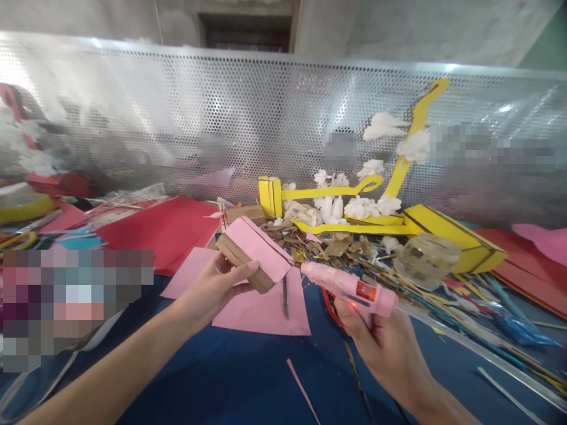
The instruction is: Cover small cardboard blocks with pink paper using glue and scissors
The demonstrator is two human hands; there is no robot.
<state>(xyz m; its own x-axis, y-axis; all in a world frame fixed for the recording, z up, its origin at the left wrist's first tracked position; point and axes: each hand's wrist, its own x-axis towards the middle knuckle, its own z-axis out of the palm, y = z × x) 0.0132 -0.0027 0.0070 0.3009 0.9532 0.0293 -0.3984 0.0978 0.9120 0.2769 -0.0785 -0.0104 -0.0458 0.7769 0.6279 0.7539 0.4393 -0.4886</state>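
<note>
My left hand (217, 286) grips a small cardboard box covered with pink paper (252, 251), holding it tilted above the blue table. My right hand (376, 336) is closed round a pink glue gun (349, 286), whose nozzle points left at the box's lower right edge. A red light glows on the gun near my fingers. Under the box lie sheets of pink paper (266, 310) with a small cutter (286, 295) on them.
A yellow cardboard model with white cotton puffs (376, 203) stands at the back against a perforated metal screen (221, 118). Cardboard scraps (336, 245), a clear jar (425, 257), red paper (163, 227) and sticks litter the blue tabletop (230, 372).
</note>
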